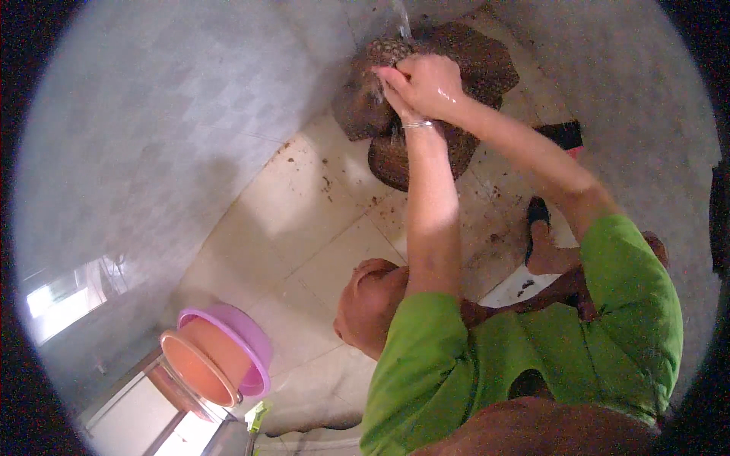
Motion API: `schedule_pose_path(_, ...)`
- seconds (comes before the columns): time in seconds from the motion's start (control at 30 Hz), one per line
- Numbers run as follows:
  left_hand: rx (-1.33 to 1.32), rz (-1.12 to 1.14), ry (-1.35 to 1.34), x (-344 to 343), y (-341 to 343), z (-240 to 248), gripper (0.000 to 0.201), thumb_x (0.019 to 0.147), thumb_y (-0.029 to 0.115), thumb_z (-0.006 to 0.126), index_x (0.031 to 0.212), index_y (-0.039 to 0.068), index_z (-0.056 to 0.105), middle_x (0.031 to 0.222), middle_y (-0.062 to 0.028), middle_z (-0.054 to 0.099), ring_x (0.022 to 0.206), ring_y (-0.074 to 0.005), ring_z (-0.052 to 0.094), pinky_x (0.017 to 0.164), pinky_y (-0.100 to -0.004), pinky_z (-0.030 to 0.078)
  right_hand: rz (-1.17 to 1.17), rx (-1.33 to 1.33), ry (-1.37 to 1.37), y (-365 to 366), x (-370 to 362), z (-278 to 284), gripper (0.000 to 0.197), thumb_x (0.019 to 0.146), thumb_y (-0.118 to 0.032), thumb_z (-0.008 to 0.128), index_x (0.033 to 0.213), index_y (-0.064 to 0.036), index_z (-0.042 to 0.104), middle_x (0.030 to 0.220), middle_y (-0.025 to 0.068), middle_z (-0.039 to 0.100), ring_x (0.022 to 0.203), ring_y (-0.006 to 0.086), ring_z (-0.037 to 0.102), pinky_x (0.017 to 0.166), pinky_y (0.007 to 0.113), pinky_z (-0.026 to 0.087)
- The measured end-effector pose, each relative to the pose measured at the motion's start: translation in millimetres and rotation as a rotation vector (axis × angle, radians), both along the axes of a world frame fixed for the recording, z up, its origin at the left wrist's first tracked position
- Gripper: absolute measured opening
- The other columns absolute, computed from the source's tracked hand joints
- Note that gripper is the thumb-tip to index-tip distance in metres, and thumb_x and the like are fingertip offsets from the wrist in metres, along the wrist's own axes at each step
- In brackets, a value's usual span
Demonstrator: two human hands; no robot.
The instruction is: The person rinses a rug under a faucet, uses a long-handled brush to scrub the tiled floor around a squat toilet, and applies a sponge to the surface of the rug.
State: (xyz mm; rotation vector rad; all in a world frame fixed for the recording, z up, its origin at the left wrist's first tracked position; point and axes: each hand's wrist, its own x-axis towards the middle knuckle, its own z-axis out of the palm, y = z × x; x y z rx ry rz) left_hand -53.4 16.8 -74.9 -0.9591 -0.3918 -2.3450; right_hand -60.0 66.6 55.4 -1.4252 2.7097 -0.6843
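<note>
My right hand [435, 82], wet and closed, is pressed against my left hand [394, 97], with its fingers bent inward. A thin bracelet [417, 124] circles my left wrist, and the left fingers are mostly hidden. Just beyond both hands shows a brown, light-speckled rounded thing [386, 50]; whether I hold it cannot be made out. A stream of water [403, 21] falls from above beside it. Around and below my hands, several dark brown, mat-like pieces [475, 64] lie on the floor, one [388, 163] nearer to me.
Pale floor tiles [319, 251] carry scattered brown crumbs. Grey walls rise on both sides. At the lower left, a purple basin [262, 346] and an orange basin [199, 372] stand tilted by a green-handled tool [258, 416]. A black and pink thing [561, 137] lies near the right wall.
</note>
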Motion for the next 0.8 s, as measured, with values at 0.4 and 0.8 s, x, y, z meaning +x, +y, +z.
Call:
schedule_pose_path(0.4, -1.309, 1.480, -1.310, -27.7, 105.7, 38.6, 0.045, 0.082, 0.034, 0.036, 0.104, -0.004, 0.045, 0.106, -0.0184, 0.047, 0.095, -0.0310, 0.045, 0.086, -0.0420, 0.028, 0.137, 0.387, -0.046, -5.5, -113.9, 14.4, 0.046, 0.071, -0.044, 0.047, 0.091, -0.0036, 0.055, 0.086, 0.0151, 0.055, 0.078, 0.0295, 0.051, 0.070, 0.039, 0.040)
schedule_pose_path(0.8, -1.158, 1.222, -1.295, -11.9, 142.4, 34.6, 0.063, 0.067, 0.037, 0.053, 0.115, 0.003, 0.031, 0.106, -0.0232, 0.040, 0.103, -0.0352, 0.035, 0.090, -0.0470, 0.021, -0.048, -0.006, 0.074, 7.3, -159.5, 11.7, 0.037, 0.069, -0.029, 0.053, 0.094, -0.0023, 0.053, 0.095, 0.0147, 0.052, 0.085, 0.0291, 0.049, 0.073, 0.039, 0.039)
